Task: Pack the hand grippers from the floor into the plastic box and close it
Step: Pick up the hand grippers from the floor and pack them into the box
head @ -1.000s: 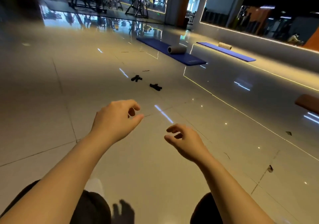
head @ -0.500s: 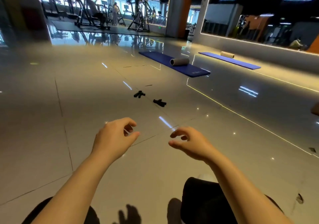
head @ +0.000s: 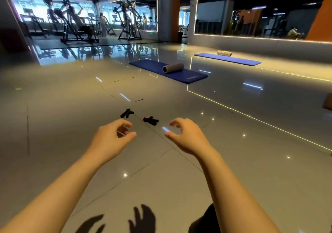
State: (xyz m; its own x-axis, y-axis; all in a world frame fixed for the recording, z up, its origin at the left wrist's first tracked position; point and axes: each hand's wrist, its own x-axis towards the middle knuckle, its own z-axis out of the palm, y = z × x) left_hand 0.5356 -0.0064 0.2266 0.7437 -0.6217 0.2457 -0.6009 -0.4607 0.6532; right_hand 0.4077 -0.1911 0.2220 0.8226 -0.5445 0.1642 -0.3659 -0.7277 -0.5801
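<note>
Two black hand grippers lie on the shiny tiled floor ahead of me: one hand gripper (head: pixel 127 113) to the left and a second hand gripper (head: pixel 150 120) a short way to its right. My left hand (head: pixel 112 139) hovers in the air just short of them, fingers loosely curled and holding nothing. My right hand (head: pixel 186 135) hovers to the right at the same height, also loosely curled and empty. No plastic box is in view.
A blue mat (head: pixel 167 70) with a grey foam roller (head: pixel 173 68) lies further ahead. A second blue mat (head: pixel 228 59) with a roller lies by the mirrored right wall. Gym machines (head: pixel 75 24) stand at the back. My dark-clad knee (head: pixel 204 220) shows at the bottom.
The view has advanced across the floor, so the two hand grippers now lie much closer to my hands. Both hands stayed raised, loosely curled and empty.
</note>
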